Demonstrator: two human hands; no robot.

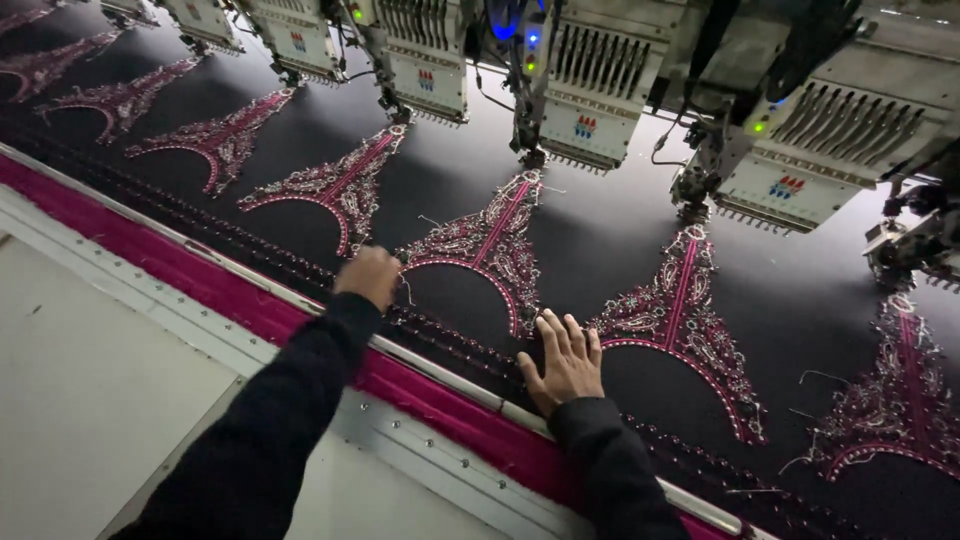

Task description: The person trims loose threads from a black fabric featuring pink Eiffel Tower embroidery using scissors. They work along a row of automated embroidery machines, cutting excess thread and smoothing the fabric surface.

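Black cloth lies stretched near the frame's front edge: my right hand presses flat, fingers spread, while my left hand pinches a loose thread beside the embroidered motif; better pull gently.

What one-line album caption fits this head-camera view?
Left hand closed at a pink embroidered motif, right hand flat on black fabric beneath embroidery machine heads.
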